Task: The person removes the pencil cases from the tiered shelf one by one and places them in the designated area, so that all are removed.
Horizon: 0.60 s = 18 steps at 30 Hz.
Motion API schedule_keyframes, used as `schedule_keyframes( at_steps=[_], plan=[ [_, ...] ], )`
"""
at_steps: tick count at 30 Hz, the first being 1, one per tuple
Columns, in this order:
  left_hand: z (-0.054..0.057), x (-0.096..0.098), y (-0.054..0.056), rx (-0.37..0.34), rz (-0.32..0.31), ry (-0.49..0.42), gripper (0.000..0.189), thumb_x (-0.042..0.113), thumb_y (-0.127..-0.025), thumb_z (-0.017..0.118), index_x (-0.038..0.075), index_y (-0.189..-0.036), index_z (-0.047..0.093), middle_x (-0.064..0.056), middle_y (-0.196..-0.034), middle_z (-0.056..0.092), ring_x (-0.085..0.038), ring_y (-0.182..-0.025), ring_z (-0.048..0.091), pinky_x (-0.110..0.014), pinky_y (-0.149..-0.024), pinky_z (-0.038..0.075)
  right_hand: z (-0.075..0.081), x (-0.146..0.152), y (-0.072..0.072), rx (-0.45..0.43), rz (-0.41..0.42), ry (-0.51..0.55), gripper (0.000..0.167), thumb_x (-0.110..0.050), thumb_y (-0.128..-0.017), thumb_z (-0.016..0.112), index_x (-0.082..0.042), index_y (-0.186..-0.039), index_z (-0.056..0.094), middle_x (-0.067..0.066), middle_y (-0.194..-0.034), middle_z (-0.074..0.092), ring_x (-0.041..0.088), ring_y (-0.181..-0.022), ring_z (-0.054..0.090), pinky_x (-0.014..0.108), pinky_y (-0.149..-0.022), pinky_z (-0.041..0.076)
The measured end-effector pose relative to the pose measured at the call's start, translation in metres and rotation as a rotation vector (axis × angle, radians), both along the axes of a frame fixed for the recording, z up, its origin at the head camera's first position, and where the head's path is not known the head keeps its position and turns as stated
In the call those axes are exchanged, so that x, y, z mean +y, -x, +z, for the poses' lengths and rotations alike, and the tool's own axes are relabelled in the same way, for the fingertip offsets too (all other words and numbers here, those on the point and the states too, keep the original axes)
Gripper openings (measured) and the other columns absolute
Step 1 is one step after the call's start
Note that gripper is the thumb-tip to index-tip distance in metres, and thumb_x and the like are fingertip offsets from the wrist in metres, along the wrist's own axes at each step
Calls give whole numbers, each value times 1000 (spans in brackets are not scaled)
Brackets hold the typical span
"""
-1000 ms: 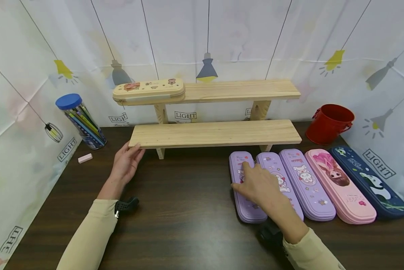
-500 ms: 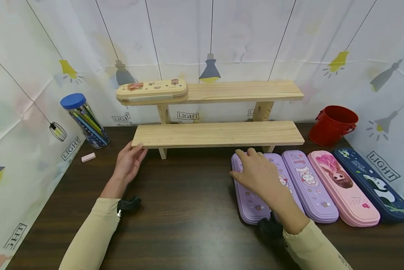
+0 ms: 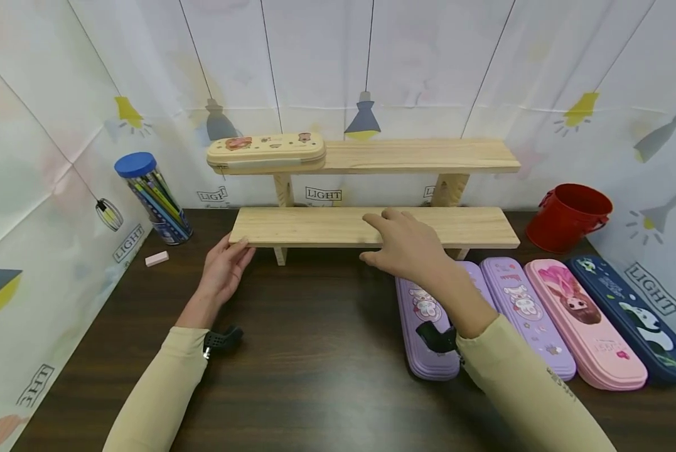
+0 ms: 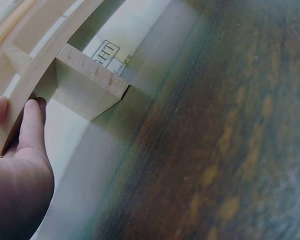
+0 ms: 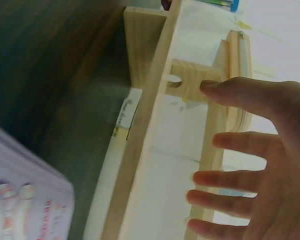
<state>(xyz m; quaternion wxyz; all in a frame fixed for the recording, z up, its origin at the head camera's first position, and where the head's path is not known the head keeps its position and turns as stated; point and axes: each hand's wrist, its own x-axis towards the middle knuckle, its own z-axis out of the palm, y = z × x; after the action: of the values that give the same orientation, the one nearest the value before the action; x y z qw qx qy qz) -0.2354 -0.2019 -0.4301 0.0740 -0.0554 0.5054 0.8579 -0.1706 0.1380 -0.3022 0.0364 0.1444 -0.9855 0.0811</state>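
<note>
A two-tier wooden shelf [image 3: 315,227] stands at the back of the table. At the left end of its lower board, my left hand [image 3: 225,267] pinches the edge, thumb on top and fingers underneath, as the left wrist view shows. My right hand [image 3: 408,248] is held over the front of the lower board with its fingers spread and nothing in it; the right wrist view shows them apart. A cream pencil case [image 3: 267,152] lies on the left of the upper board. Below my right forearm lie purple pencil cases [image 3: 428,314], one partly hidden by the arm.
To the right of them are another purple case [image 3: 524,307], a pink case [image 3: 589,326] and a navy panda case [image 3: 643,320]. A red bucket [image 3: 566,220] stands at the back right. A blue-lidded pencil tub [image 3: 157,201] and an eraser [image 3: 157,258] are at left.
My right hand has lifted off the leftmost purple pencil case and moved forward and left to the lower board. My left hand keeps its grip on the shelf.
</note>
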Motion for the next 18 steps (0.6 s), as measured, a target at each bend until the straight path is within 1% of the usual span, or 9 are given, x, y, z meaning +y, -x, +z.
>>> schedule_keyframes(
  at_steps=[3,7,9,11,15,18],
  plan=[
    [-1,0,0,6,-3,9,65,10,-101,56,13,-158,25,-15,-159,33,-10,-127,56,-17,-102,50,4,-9,13,49,56,2,69,-46,-84,73,-19,-144,53,13,-132,60,33,-115,61,53,-86,57],
    [-3,0,1,20,-4,19,63,10,-102,54,12,-158,25,-14,-159,32,-16,-136,49,-18,-104,50,9,-20,31,85,135,29,68,-45,-84,73,-22,-144,52,11,-135,58,32,-118,59,52,-91,56],
    [-3,0,2,21,-2,15,63,9,-102,54,12,-158,25,-15,-159,32,-17,-138,48,-18,-104,49,13,-26,40,98,173,44,67,-43,-85,73,-21,-145,51,11,-137,56,32,-121,57,52,-96,54],
    [-3,-1,4,18,2,11,63,10,-102,55,13,-158,26,-15,-159,33,-16,-136,49,-18,-104,50,17,-32,50,116,204,54,67,-40,-85,73,-21,-146,50,11,-139,55,32,-123,56,52,-99,53],
    [-3,-1,4,11,7,10,65,11,-101,56,14,-158,25,-15,-159,33,-14,-133,52,-18,-103,50,25,-42,68,168,243,73,66,-37,-87,71,-21,-147,48,12,-143,52,31,-129,52,52,-103,51],
    [-3,-1,4,12,11,9,65,11,-101,56,13,-158,26,-15,-159,33,-14,-133,53,-18,-102,51,31,-48,80,218,268,106,61,-34,-89,70,-21,-145,50,12,-145,50,31,-133,49,53,-106,49]
  ],
)
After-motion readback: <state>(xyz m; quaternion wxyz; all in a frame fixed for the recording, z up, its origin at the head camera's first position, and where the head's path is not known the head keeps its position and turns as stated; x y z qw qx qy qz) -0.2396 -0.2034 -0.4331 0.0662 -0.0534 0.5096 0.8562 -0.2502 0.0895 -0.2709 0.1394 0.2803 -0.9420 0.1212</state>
